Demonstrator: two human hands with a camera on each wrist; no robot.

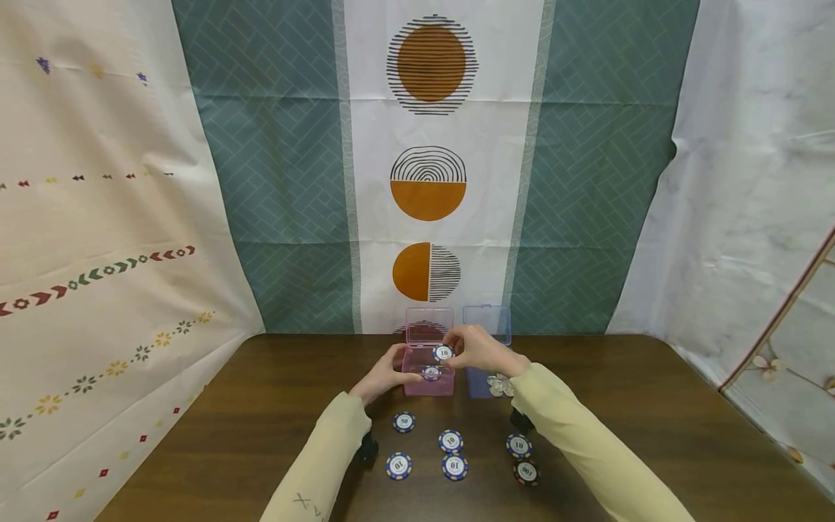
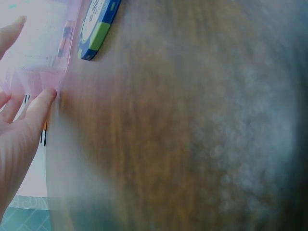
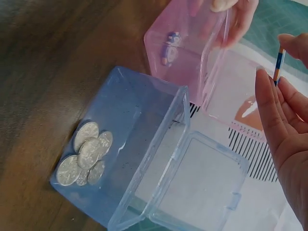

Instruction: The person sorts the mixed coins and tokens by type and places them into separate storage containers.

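Note:
My right hand [image 1: 479,348] pinches a blue-and-white poker chip [image 1: 443,353] marked 10 above the open pink plastic box [image 1: 429,388]. Edge-on, the same chip [image 3: 278,66] shows between thumb and fingers in the right wrist view. My left hand [image 1: 385,375] grips the pink box at its left side; the right wrist view has its thumb over the rim and fingers outside the wall. Inside that box lie poker chips [image 3: 171,50]. To the right stands an open blue plastic box [image 3: 139,101] with several silver coins [image 3: 89,153] in it.
On the brown table [image 1: 274,435], nearer the body, lie several poker chips, among them a blue 50 chip [image 1: 404,422], a blue 10 chip [image 1: 451,441] and a black 100 chip [image 1: 526,473]. Both box lids stand raised before a patterned cloth [image 1: 287,181].

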